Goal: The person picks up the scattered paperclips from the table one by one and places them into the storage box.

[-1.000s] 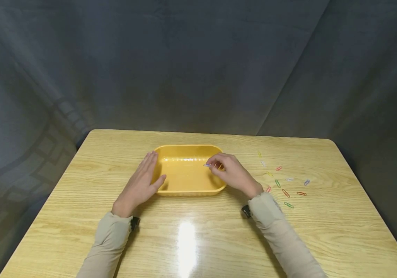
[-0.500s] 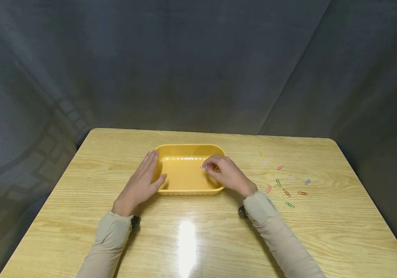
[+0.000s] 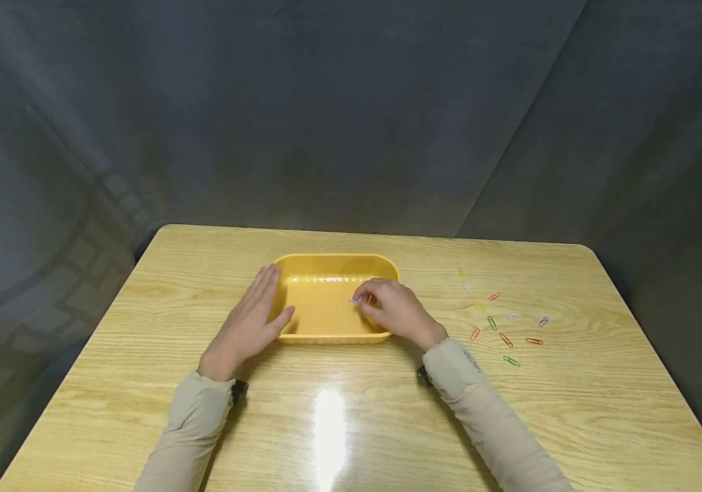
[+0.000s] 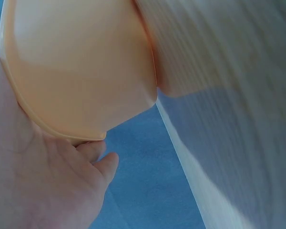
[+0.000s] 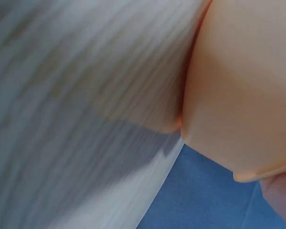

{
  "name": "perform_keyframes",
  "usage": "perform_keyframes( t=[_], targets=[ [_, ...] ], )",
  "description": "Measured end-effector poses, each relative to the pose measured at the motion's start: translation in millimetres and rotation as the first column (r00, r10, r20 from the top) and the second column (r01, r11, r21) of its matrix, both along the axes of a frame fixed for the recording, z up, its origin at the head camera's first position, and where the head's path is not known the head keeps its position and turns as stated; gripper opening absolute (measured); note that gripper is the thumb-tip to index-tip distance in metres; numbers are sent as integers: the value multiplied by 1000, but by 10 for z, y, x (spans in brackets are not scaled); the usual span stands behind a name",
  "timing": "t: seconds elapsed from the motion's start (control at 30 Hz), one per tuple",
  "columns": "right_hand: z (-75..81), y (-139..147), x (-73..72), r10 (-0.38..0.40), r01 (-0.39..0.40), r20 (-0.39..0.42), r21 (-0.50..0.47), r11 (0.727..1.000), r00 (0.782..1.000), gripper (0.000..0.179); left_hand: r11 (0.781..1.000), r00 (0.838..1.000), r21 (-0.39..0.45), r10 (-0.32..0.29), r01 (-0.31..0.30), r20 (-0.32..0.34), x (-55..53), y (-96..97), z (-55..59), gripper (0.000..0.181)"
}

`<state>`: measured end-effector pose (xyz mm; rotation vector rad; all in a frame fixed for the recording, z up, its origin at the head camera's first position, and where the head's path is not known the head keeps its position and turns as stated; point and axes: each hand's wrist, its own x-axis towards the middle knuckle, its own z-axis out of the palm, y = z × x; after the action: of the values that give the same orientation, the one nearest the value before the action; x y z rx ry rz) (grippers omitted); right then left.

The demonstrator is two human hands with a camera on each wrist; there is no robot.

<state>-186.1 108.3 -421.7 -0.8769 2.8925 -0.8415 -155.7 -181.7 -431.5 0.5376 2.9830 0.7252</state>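
Observation:
A shallow yellow plastic tray [image 3: 320,318] sits on the wooden table. My left hand [image 3: 249,324] rests along the tray's left end, fingers straight and thumb reaching over the near left corner. In the left wrist view its palm [image 4: 43,176] lies against the rim. Over the right part of the tray, my right hand [image 3: 396,309] pinches a small blue-purple paper clip [image 3: 353,301] between thumb and fingertips, one end poking out to the left. The right wrist view has the tray's outer wall [image 5: 233,95] and only a bit of the hand [image 5: 281,193]; the clip is hidden there.
Several loose paper clips lie scattered on the table right of the tray, among them a dark red one [image 3: 506,340], a green one [image 3: 511,361] and a purple one [image 3: 544,321]. A dark curtain [image 3: 326,123] hangs behind the table's far edge.
The right hand has shifted slightly left and toward the near side over the tray, still pinching the paper clip. The left hand has stayed on the tray's left end.

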Motion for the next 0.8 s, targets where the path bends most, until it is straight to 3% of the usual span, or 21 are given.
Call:
perform_keyframes(
  t=[0.2, 0.8],
  targets=[
    [-25, -47, 1, -12, 13, -23, 83, 996, 1000, 9, 1000, 1000, 2, 1, -1, -2, -6, -1, -9, 80],
    [-29, -65, 8, -32, 32, -7, 134, 990, 999, 9, 1000, 1000, 15, -1, 2, -20, -7, 0, -21, 80]
  ],
)
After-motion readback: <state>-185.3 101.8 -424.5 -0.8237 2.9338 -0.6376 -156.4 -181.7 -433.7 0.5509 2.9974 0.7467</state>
